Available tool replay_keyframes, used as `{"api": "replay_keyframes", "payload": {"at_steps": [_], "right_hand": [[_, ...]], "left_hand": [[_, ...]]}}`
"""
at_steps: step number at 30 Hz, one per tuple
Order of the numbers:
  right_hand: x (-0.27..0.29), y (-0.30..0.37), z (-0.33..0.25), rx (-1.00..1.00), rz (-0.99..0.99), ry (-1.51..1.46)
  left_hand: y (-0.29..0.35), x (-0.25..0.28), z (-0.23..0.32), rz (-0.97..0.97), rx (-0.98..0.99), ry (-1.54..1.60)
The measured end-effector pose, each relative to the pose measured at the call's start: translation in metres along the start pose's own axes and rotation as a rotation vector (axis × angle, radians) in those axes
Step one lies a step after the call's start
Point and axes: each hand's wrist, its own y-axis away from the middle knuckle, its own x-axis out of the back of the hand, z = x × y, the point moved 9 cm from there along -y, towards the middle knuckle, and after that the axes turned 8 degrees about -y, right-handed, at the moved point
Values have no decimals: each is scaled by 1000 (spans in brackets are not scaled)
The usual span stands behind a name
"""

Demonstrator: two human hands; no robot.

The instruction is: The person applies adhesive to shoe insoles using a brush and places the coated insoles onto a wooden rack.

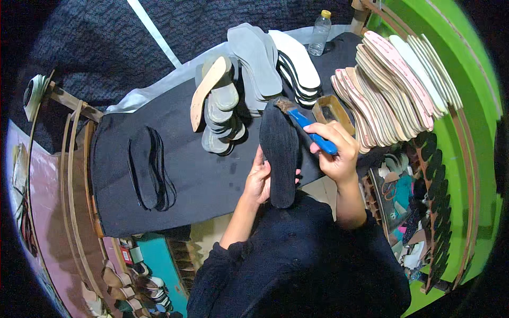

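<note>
My left hand (pixel 259 177) grips a black shoe sole (pixel 281 159) from below, its thumb along the left edge and fingertips showing at the right edge. The sole is held lengthwise over the near edge of the table. My right hand (pixel 338 151) is closed around the blue handle of a brush (pixel 313 132). Its brown bristles touch the top end of the sole. Just beyond the right hand stands a small open tan container (pixel 334 112) with a dark inside; what it holds is hard to make out.
On the black-covered table (pixel 175 106) lie black soles (pixel 151 169) at left, grey soles (pixel 254 58) and white-topped soles (pixel 294 55) at the back, and beige pieces (pixel 217 100). Rows of pink and tan insoles (pixel 392 85) stand at right. A clear bottle (pixel 319 34) stands behind.
</note>
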Motion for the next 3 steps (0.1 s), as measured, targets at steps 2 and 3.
{"api": "replay_keyframes", "payload": {"at_steps": [2,3], "right_hand": [[2,3,-3,25,-8,8],[4,5,-5,46,-12,20]], "left_hand": [[0,2,0,-13,-10,9],[-1,4,-1,-21,-16,19]]}}
